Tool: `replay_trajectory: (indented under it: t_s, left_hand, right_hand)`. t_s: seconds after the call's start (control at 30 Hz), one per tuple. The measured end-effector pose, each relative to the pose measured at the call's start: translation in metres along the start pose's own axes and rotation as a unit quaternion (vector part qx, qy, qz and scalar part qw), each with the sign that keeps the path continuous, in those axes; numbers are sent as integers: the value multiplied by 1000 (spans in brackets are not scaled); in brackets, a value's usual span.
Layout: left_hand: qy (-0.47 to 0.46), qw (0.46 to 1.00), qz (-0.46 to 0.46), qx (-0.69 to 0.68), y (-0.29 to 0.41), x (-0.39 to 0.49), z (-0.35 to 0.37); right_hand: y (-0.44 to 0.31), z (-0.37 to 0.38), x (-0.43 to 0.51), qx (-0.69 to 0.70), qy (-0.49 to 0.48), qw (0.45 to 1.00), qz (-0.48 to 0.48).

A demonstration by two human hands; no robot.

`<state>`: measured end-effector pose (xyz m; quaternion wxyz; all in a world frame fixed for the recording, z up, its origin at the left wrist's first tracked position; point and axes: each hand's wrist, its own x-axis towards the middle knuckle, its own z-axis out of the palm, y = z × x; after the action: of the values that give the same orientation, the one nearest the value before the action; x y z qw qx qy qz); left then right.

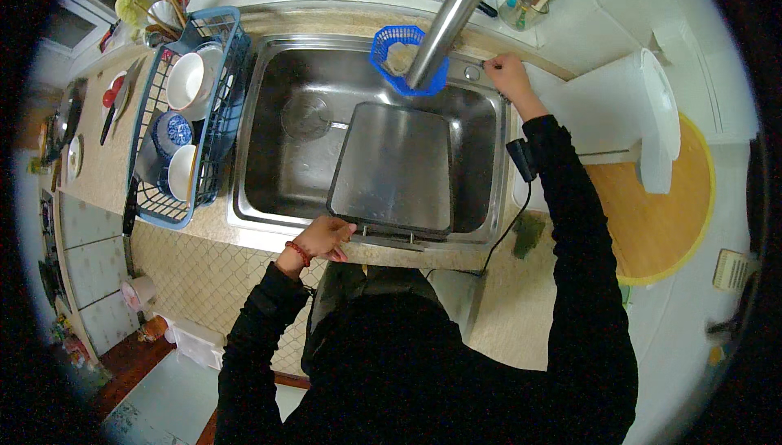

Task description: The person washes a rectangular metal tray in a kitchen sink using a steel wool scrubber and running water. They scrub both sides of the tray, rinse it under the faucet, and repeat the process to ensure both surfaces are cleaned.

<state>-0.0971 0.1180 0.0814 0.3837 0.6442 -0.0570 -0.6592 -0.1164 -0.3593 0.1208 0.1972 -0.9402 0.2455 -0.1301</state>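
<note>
My left hand [324, 238] is at the front rim of a stainless steel sink [244, 216], by the near left corner of a flat grey metal tray [396, 167]. Its thumb points right; whether it grips anything is unclear. The tray covers the right part of the basin. My right hand [510, 75] reaches to the back right corner of the sink, fingers curled around something too small and dark to make out. A blue plastic basket [382, 41] with a pale item inside sits at the back edge, partly behind a metal faucet spout [452, 23].
Left of the sink stands a blue-grey dish rack [231, 29] with bowls. Beyond it lies a knife [110, 118] beside a plate with red pieces. A paper towel roll [623, 102] and a round wooden board [660, 225] are on the right. A black cable [507, 231] hangs from my right sleeve.
</note>
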Motion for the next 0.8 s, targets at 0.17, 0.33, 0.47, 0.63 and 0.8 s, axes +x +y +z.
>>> replay_trajectory:
  t_s: [0.17, 0.33, 0.47, 0.63, 0.8]
  left_hand:
    - [3, 999, 30, 21, -6, -4, 3]
    - [64, 993, 98, -11, -24, 4, -3]
    - [84, 988, 123, -46, -31, 9, -9]
    - [121, 982, 139, -35, -28, 14, -6]
    - [150, 977, 151, -15, -18, 16, -8]
  right_hand:
    - [-6, 4, 55, 40, 2, 997, 65]
    - [11, 36, 103, 118, 112, 969, -187]
    - [28, 73, 141, 10, 64, 980, -191]
    - [58, 100, 165, 27, 32, 986, -161]
    - [69, 112, 174, 1, 129, 966, -224]
